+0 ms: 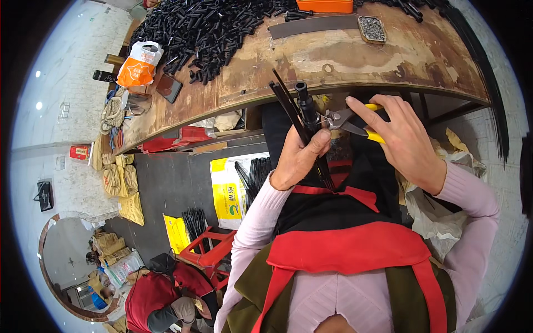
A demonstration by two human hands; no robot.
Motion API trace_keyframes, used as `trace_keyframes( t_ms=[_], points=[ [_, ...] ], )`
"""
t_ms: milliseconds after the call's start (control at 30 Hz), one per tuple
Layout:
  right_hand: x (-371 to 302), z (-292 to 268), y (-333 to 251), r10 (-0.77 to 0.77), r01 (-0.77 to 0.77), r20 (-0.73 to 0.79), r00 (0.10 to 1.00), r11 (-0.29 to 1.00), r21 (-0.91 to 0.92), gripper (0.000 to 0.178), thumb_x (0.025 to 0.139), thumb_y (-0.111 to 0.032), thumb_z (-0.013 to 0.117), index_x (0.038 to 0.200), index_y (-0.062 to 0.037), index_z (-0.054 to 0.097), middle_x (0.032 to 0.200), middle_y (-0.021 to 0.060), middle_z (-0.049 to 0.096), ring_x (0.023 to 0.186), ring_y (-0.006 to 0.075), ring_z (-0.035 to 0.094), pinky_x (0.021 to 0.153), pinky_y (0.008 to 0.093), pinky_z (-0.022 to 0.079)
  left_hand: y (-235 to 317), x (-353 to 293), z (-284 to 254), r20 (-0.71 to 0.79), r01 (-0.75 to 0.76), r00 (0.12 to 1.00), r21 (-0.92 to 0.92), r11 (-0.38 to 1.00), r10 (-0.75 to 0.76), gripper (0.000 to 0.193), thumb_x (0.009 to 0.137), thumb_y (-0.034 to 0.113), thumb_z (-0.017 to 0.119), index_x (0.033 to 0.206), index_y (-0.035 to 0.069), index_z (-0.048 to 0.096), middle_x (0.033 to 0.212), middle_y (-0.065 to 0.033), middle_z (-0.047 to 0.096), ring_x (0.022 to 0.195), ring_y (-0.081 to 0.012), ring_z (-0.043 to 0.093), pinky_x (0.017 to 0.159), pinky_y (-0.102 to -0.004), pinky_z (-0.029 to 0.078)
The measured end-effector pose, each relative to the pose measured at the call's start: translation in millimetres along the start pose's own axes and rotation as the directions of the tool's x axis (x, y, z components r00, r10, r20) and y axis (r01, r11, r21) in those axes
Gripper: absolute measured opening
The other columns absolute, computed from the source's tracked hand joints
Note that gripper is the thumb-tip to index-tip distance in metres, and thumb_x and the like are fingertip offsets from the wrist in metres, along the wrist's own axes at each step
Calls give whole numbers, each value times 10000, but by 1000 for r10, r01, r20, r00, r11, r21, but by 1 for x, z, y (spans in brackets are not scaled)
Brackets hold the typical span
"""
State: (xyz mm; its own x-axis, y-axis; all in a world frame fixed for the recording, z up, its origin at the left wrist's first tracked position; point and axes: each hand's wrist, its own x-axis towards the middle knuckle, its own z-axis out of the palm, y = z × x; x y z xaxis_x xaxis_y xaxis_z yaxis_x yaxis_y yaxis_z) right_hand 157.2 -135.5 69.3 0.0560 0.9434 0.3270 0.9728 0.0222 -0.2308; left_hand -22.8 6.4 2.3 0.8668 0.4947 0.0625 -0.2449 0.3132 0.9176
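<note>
In the middle of the frame my left hand (pixel 300 158) is closed around a bundle of thin black rods (pixel 294 119) and a black tube (pixel 307 105) that sticks up above my thumb. My right hand (pixel 402 139) grips yellow-handled cutters (pixel 347 119), their tips touching the tube. Above lies the worn wooden surface (pixel 344 55), with a heap of black tubes (pixel 205 28) at the upper left and an orange bag (pixel 139 66) beside it.

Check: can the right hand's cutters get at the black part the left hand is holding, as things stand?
Probably yes. The right hand holds the yellow-handled cutters with their tips right beside the black tube, which the left hand holds up with some black strips. Nothing stands between them.
</note>
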Motion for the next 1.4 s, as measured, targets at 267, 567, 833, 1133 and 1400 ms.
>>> trace_keyframes(
  t_ms=[267, 567, 833, 1133, 1400],
  points=[
    [6, -14, 6, -2, 0, 71, 997, 1000, 24, 672, 790, -19, 635, 1428, -161, 477, 988, 125, 512, 877, 297, 528, 794, 391, 446, -2, -2, 2, -64, -24, 998, 51, 998, 27, 201, 986, 219, 600, 958, 48, 498, 735, 33, 470, 621, -61, 421, 540, -219, 349],
    [17, -16, 18, -123, -66, 312, 942, 845, 531, 454, 899, -162, 636, 1328, -78, 511, 953, 165, 615, 824, 323, 612, 696, 399, 471, 7, -6, 2, 4, -3, 1000, 7, 1000, 3, 225, 986, 244, 602, 968, 30, 538, 737, 43, 456, 625, -56, 396, 548, -214, 331],
    [40, -58, 8, -31, -599, 829, 559, 677, 429, 603, 710, -130, 809, 1209, 0, 497, 588, 85, 551, 556, 135, 606, 531, 284, 450, 7, -13, 1, 117, 21, 993, 19, 1000, -23, 240, 982, 262, 609, 960, 37, 530, 741, 49, 453, 649, -54, 382, 563, -222, 324],
    [19, -15, 5, -234, 235, -103, 967, 972, -4, 609, 752, -87, 705, 1300, 14, 460, 904, 129, 578, 737, 283, 594, 671, 376, 495, 5, -8, 11, -135, 3, 991, 30, 1000, 1, 261, 981, 283, 608, 955, 44, 505, 727, 37, 457, 633, -64, 405, 562, -224, 346],
    [45, -55, 4, -57, -594, 805, 591, 644, 481, 490, 791, -80, 757, 1191, 0, 486, 719, 111, 607, 489, 194, 623, 455, 323, 450, 3, -9, -7, -26, 37, 999, -48, 998, -39, 205, 978, 234, 616, 997, 51, 526, 738, 44, 463, 624, -47, 400, 545, -206, 339]
  ],
)
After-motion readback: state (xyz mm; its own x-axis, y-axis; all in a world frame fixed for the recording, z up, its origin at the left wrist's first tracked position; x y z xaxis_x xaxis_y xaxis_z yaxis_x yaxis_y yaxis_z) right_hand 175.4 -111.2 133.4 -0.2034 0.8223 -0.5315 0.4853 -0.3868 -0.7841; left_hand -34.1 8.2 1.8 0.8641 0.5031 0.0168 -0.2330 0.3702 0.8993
